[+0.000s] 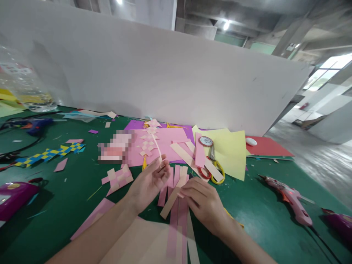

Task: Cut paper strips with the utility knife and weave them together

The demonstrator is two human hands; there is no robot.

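My left hand (152, 183) is raised over the green table, thumb and fingertips pinching a narrow pale paper strip (157, 145) that stands up from them and curves. Close beside it, my right hand (202, 201) has its fingertips closed at a bundle of pink paper strips (173, 216). A beige strip (172, 200) lies slanted across that bundle. What exactly the right fingertips grip is partly hidden. Left of my hands lies a woven pink and beige paper piece (118, 178). Behind them, a chain of woven pink pieces (148, 143) with a yellow tassel rests on pink paper (170, 141).
Scissors (213, 157) and a tape roll (206, 141) lie on yellow paper (233, 150). A pink glue gun (291, 198) is at the right, a blue one (38, 126) at the left. A white panel (165, 73) stands behind; a plastic bottle (27, 88) is far left.
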